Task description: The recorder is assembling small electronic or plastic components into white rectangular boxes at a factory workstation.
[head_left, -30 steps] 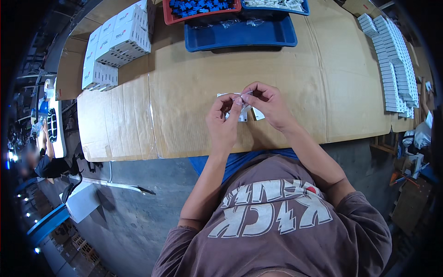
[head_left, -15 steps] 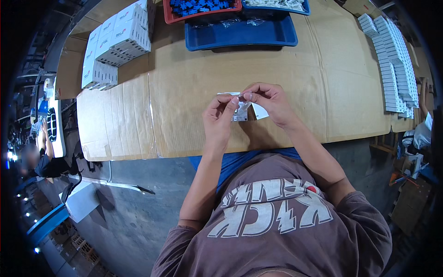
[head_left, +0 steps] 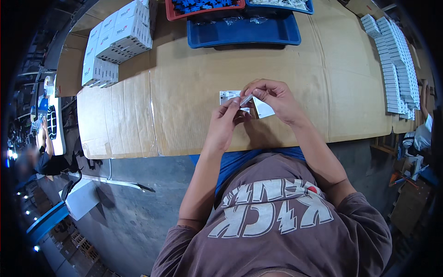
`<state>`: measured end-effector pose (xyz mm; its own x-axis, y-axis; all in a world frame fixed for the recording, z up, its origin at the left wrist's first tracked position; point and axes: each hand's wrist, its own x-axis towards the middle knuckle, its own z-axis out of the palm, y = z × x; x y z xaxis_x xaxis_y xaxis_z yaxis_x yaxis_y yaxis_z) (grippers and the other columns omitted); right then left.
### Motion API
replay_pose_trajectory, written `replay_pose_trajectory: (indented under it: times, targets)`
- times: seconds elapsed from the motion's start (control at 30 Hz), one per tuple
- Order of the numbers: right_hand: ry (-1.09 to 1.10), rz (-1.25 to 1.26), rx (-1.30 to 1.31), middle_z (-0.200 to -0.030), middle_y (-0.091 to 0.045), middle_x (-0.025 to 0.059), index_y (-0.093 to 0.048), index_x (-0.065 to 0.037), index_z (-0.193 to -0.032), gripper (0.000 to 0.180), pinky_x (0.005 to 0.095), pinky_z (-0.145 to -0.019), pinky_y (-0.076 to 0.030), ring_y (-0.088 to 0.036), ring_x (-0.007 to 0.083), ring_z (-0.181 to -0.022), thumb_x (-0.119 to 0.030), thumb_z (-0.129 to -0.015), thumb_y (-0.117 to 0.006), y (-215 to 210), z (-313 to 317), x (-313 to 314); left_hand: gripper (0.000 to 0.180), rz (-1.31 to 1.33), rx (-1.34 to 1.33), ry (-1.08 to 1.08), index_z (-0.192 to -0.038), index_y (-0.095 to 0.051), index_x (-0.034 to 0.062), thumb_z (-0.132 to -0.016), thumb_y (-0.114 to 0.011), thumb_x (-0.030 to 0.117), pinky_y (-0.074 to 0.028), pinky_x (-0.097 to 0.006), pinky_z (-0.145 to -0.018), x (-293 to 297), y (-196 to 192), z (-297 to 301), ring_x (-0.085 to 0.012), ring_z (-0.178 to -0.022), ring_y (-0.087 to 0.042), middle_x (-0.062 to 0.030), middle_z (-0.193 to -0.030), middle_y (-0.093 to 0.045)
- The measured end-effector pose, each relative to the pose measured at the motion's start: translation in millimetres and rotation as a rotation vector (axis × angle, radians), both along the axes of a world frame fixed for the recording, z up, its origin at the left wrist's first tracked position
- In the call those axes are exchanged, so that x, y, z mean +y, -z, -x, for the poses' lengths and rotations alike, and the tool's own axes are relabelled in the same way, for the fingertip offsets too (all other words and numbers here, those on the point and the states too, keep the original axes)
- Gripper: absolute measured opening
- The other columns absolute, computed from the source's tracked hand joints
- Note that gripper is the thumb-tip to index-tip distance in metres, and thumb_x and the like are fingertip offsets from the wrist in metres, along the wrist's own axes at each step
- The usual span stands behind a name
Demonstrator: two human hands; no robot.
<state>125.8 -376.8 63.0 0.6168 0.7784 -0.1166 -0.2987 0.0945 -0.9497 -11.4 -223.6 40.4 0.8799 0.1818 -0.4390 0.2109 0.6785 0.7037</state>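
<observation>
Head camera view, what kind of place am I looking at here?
Probably a packing or assembly workshop: a cardboard-covered table, stacks of small white boxes, blue trays of parts, and rows of white boxes at the right.

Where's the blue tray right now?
Head view, top centre: the blue tray sits at the table's far edge, beside the red tray.

Matt cardboard bench, glossy plastic trays

Brown corrugated cardboard (head_left: 194, 87) covers the table, matt and creased; the far blue tray (head_left: 240, 34) is smooth plastic; the white boxes (head_left: 117, 44) at far left look like paperboard.
</observation>
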Motion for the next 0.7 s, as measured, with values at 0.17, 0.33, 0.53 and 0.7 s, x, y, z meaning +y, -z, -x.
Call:
replay_pose_trajectory:
  times: [0.17, 0.33, 0.53, 0.7]
  targets:
    - [-0.050, -0.073, -0.058, -0.123, -0.072, 0.0108, -0.075, 0.001, -0.115, 0.018, 0.0305, -0.096, -0.054, -0.068, 0.0149, -0.111, -0.006, -0.104, -0.062, -6.1, -3.6, -2.0, 0.023, 0.048, -0.013, -0.120, -0.125, -0.068, 0.0023, -0.105, -0.065, 0.014, -0.057, -0.035, -0.084, -3.6, -0.7, -0.5, -0.0148, -0.090, -0.067, -0.0065, -0.105, -0.071]
    - [-0.033, -0.005, -0.128, -0.124, -0.071, 0.0120, -0.073, 0.001, -0.114, 0.015, 0.0307, -0.096, -0.055, -0.068, 0.0163, -0.110, -0.004, -0.101, -0.066, 2.6, -7.9, -5.6, 0.022, 0.012, -0.014, -0.181, -0.124, -0.068, 0.0016, -0.103, -0.068, 0.009, -0.057, -0.034, -0.083, 2.2, 5.2, -0.5, -0.0140, -0.091, -0.067, -0.0065, -0.108, -0.071]
    - [-0.001, 0.112, -0.006, -0.113, -0.072, 0.0087, -0.069, 0.001, -0.110, 0.014, 0.0280, -0.090, -0.057, -0.069, 0.0133, -0.102, 0.001, -0.096, -0.072, 16.6, -3.7, -4.1, 0.021, -0.035, -0.053, -0.228, -0.121, -0.068, -0.0008, -0.101, -0.068, 0.005, -0.059, -0.033, -0.086, -0.4, 1.3, -2.3, -0.0176, -0.098, -0.069, -0.0087, -0.112, -0.071]
    - [0.013, 0.126, -0.030, -0.104, -0.070, 0.0034, -0.069, 0.000, -0.109, 0.017, 0.0264, -0.087, -0.056, -0.067, 0.0099, -0.097, 0.001, -0.094, -0.075, 15.2, -2.5, -0.5, 0.019, -0.064, -0.006, -0.249, -0.119, -0.069, -0.0011, -0.103, -0.068, 0.009, -0.060, -0.033, -0.085, -1.7, 1.2, -1.5, -0.0186, -0.096, -0.070, -0.0098, -0.112, -0.071]
